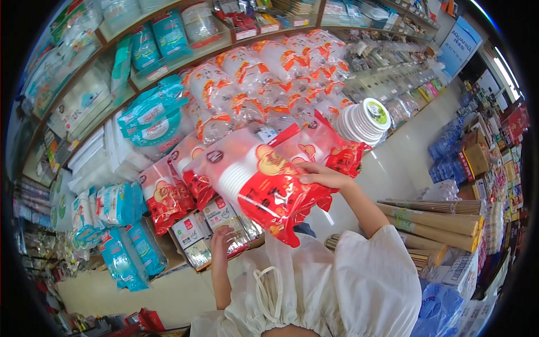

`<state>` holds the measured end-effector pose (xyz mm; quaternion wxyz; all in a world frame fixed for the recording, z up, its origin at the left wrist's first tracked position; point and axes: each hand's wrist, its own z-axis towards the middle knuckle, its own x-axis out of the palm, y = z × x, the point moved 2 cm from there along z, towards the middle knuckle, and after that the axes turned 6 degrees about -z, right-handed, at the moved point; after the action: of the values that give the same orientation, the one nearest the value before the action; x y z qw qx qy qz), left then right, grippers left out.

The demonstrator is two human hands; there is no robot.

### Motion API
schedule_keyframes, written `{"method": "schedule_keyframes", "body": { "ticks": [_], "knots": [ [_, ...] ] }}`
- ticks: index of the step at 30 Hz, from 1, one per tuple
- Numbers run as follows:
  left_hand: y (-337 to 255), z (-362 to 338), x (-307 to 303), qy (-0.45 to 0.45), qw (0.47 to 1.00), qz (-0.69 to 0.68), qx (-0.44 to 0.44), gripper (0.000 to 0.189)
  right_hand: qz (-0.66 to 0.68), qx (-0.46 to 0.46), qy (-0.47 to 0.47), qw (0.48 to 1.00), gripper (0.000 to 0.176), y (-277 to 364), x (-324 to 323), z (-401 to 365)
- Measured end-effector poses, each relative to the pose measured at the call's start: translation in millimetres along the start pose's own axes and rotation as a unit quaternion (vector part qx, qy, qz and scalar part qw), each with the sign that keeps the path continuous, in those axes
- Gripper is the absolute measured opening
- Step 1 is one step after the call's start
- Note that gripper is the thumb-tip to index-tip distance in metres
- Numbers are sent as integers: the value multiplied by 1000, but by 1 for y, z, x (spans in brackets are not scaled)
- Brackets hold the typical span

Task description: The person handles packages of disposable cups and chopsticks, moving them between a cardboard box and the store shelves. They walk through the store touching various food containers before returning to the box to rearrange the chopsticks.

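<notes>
A stack of white bowls (359, 124), its end marked with a green label, lies tipped on its side. Just left of the stack in view, clear packs with orange print (241, 67) are piled in rows; farther left is a large teal pack (154, 121). Beyond the stack, toward the upper right, stands a blue sign (461, 42) reading AQUAFINA. Well to the right of the stack is a cardboard box (477, 153); below and right of it lie long tan rolls (429, 221), with a blue plastic bag (438, 309) lower still.

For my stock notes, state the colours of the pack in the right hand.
The pack is red, gold and cloudy white, clearest in the head view.
</notes>
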<state>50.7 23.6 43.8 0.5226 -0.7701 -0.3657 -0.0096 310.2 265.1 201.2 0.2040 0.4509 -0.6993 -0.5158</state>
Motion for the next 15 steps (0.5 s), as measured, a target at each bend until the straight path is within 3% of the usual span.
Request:
{"method": "schedule_keyframes", "body": {
  "ticks": [5,8,11,12,15],
  "knots": [
    [-1,15,25,25,1000,-2,-7,29,10,-10,-205,979,80,-28,-43,-53],
    [-4,17,42,25,999,-8,-22,27,-12,-11,-276,961,80,-31,-56,-74],
    [1,21,50,37,999,-14,-32,27,-120,87,-284,947,78,-30,-64,-80],
    [3,22,53,34,999,-11,-34,27,-189,113,-317,923,75,-64,-74,-73],
    [7,23,56,26,999,-4,-41,27,-141,134,-298,934,70,-99,-88,-65]
  ]
}}
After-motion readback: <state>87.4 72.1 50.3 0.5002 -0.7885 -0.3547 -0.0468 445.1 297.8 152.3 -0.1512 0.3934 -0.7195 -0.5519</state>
